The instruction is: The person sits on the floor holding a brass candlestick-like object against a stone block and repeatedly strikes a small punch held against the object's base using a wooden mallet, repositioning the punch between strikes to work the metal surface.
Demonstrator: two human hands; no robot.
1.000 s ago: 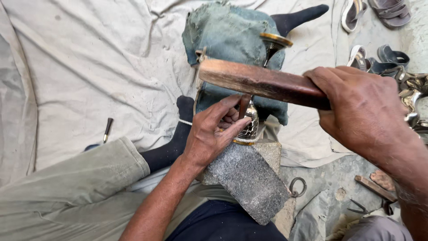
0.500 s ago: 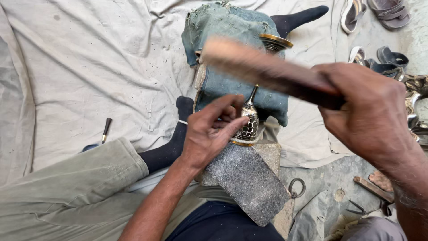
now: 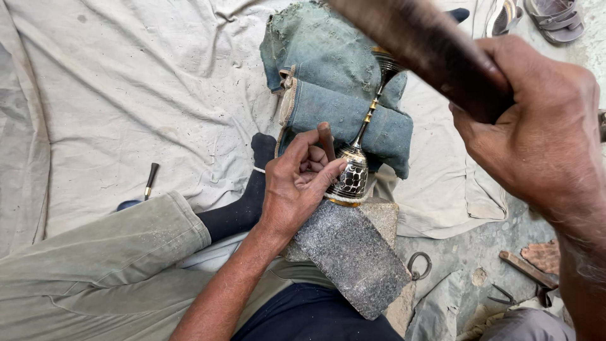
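Observation:
My left hand (image 3: 297, 183) pinches a short dark chisel (image 3: 326, 140) against the engraved bowl of a brass goblet (image 3: 349, 177). The goblet lies on its side, its bowl on a grey stone block (image 3: 353, 256), its stem and foot resting on folded blue denim padding (image 3: 341, 95). My right hand (image 3: 536, 132) is raised high at the right, shut around a wooden mallet stick (image 3: 416, 44) that blurs across the top of the view, well above the chisel.
A pale cloth (image 3: 126, 88) covers the ground. A small dark-handled tool (image 3: 150, 180) lies on it at the left. My legs, in olive trousers and black socks, frame the block. A metal ring (image 3: 420, 265), loose tools (image 3: 524, 268) and sandals (image 3: 555, 16) sit to the right.
My right hand has lifted the wooden stick up and away from the chisel, toward the camera. My left hand and the goblet have stayed in place.

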